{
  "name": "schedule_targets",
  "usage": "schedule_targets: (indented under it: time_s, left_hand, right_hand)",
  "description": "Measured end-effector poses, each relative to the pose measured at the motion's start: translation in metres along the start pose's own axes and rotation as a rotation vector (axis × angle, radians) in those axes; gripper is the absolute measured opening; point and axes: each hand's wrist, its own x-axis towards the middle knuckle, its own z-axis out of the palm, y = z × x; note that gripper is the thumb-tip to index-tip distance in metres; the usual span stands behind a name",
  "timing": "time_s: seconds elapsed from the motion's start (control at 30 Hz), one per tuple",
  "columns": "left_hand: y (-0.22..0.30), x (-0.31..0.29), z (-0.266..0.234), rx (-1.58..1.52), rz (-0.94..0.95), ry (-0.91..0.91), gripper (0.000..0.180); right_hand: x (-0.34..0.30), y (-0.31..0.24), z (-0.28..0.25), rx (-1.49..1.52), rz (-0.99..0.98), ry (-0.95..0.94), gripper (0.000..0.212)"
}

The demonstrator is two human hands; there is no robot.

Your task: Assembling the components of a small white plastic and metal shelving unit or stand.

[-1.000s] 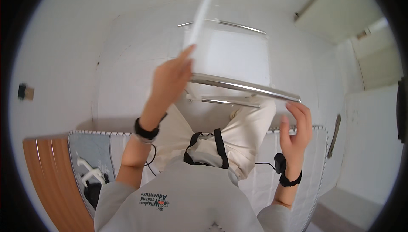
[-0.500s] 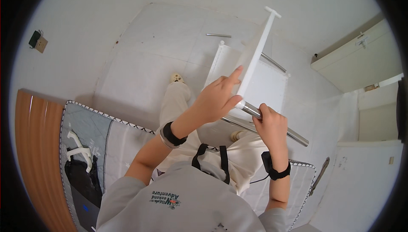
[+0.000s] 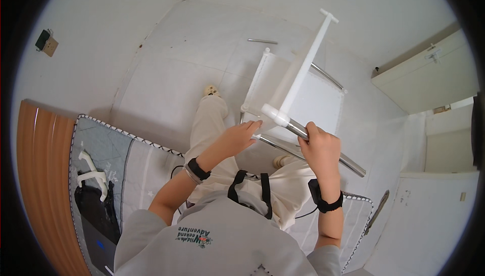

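My right hand [image 3: 321, 147] is closed around a shiny metal tube [image 3: 353, 166]. The tube's upper end sits at the white corner socket [image 3: 276, 114] of a white shelf panel [image 3: 305, 71], which is tilted up on edge. My left hand [image 3: 237, 138] is beside that panel's near side, fingers stretched out and close together. Whether its fingertips touch the panel, I cannot tell. Below lies a second white shelf panel [image 3: 323, 96] with corner sockets. Another metal tube [image 3: 283, 146] runs under the raised panel toward my right hand, and one more tube [image 3: 327, 76] shows behind it.
A loose thin metal tube [image 3: 262, 40] lies on the floor farther away. At the left, white plastic parts [image 3: 95, 177] and a black bag [image 3: 96, 220] rest on a quilted mat [image 3: 151, 167] behind my legs. A white cabinet [image 3: 424, 69] stands at the right.
My left hand has come off the raised panel's near end and moved down and left, uncovering the corner socket. My right hand keeps its hold on the tube.
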Motion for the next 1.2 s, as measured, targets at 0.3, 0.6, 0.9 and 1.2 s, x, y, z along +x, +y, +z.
schedule_targets:
  time_s: [0.3, 0.6, 0.9, 1.2]
  left_hand:
    - [-0.018, 0.022, 0.021, -0.009, 0.028, 0.033, 0.033]
    - [-0.009, -0.007, 0.035, -0.009, 0.098, 0.254, 0.029]
    - [-0.004, -0.085, -0.042, 0.111, -0.015, 0.561, 0.026]
    - [-0.001, -0.262, -0.062, 0.395, -0.390, 0.881, 0.026]
  right_hand:
    - [-0.002, -0.002, -0.003, -0.040, -0.015, 0.018, 0.024]
    - [-0.005, -0.029, -0.038, -0.137, -0.218, 0.110, 0.024]
    - [0.005, -0.096, -0.052, -0.018, -0.612, 0.345, 0.024]
    - [0.018, -0.217, -0.013, 0.319, -1.083, 0.200, 0.032]
